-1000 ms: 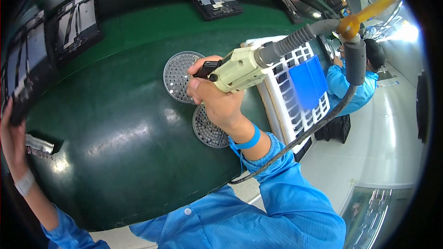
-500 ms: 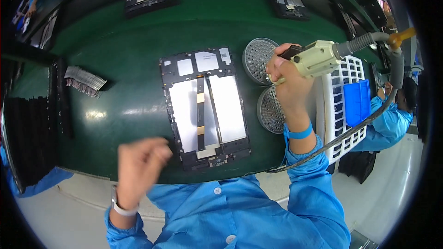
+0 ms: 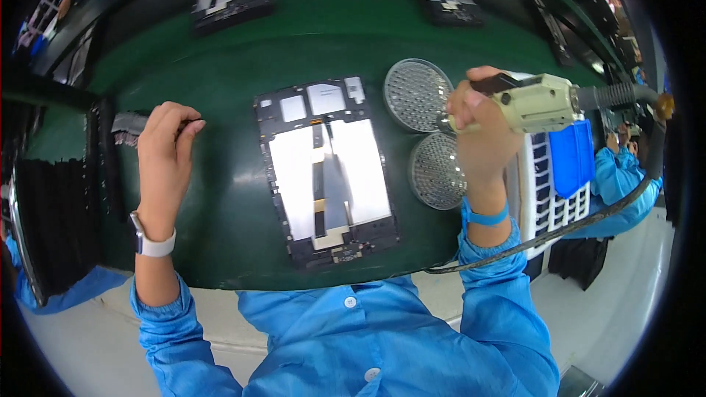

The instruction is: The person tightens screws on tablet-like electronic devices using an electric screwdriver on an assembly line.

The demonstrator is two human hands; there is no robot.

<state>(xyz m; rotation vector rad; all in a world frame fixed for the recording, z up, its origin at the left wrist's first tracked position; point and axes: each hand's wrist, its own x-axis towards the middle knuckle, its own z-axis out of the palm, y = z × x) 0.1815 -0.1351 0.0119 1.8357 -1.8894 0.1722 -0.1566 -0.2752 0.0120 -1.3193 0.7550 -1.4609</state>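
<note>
At centre frame lies a tablet body (image 3: 334, 173), back uncovered and ribbon cable (image 3: 318, 185) exposed, no tool touching it; at right, the right hand (image 3: 484, 132) grips a cream power driver (image 3: 540, 104) near the upper round dish (image 3: 387, 105); at left, the left hand (image 3: 163, 151) pinches narrowly, whether on anything unclear.

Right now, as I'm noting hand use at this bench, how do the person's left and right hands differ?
The right hand is wrapped around a cream handheld tool; the left hand curls its fingers toward its thumb, and anything between them is too small to tell. The left wrist wears a white wristband, the right a blue wristband. Both hands are ungloved, with blue sleeves.
</note>
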